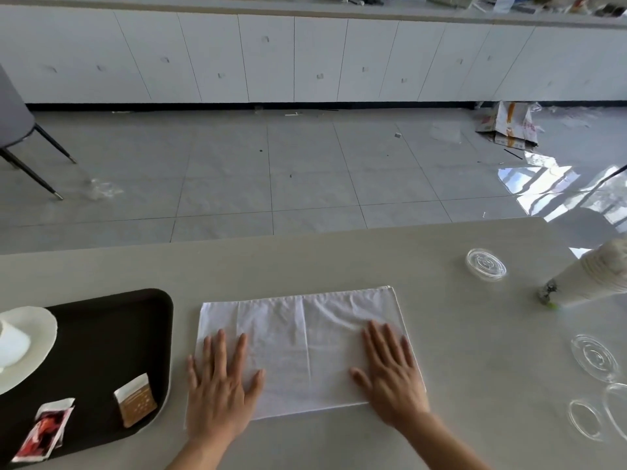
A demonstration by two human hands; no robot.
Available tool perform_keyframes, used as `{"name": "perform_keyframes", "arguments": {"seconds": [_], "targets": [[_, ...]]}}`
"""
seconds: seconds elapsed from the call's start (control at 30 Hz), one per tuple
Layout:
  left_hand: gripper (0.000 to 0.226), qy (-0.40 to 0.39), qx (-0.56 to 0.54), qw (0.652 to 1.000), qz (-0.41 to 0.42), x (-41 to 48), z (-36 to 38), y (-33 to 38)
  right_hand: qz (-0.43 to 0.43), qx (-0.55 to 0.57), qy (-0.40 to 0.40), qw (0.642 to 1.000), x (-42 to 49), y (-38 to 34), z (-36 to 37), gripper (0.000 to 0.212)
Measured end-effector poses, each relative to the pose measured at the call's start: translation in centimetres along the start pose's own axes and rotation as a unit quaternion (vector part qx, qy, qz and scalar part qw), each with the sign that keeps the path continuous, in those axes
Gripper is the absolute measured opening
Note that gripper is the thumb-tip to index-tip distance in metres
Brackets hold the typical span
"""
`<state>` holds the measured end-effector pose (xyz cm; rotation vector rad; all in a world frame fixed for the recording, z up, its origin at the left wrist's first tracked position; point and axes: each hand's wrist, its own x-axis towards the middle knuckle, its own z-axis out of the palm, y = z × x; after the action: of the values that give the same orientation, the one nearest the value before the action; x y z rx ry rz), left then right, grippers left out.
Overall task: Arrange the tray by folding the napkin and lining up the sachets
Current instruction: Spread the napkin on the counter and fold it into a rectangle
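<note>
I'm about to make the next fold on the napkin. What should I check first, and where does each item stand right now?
1. Napkin lies flat on the table: ok.
2. Left hand and right hand press flat on its near corners, fingers straight: ok.
3. Layers line up at the far right corner: cannot tell.
4. Nearest clear lid sits apart from the napkin: ok.
5. Tray has bare surface for the folded napkin: ok.
6. Red sachet and brown sachet lined up: not ok; they lie apart at different tilts.
</note>
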<state>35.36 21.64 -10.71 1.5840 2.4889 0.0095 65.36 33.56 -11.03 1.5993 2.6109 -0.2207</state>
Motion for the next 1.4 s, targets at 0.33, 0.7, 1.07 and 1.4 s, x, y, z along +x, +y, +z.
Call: {"name": "perform_keyframes", "arguments": {"seconds": [0.33, 0.7, 1.07, 1.4], "targets": [[0.083, 0.000, -0.014, 0.998, -0.057, -2.3, -1.9, 1.0, 0.064, 0.001, -0.029, 0.998, -0.9, 4.6, 0.4, 0.086], [0.051, -0.012, -0.132, 0.931, -0.340, -5.9, -2.9, 1.2, 0.050, 0.005, -0.036, 0.998, -2.0, 5.2, 0.9, 0.085], [0.012, 0.030, -0.486, 0.740, -0.463, -5.2, -2.8, -2.0, 0.038, 0.039, -0.012, 0.998, -1.8, 5.8, 0.5, 0.094], [0.002, 0.207, -0.247, 0.934, -0.157, -5.2, -12.0, 7.5, 0.004, 0.379, 0.006, 0.925, 1.2, -0.8, -6.3, 0.025]]}}
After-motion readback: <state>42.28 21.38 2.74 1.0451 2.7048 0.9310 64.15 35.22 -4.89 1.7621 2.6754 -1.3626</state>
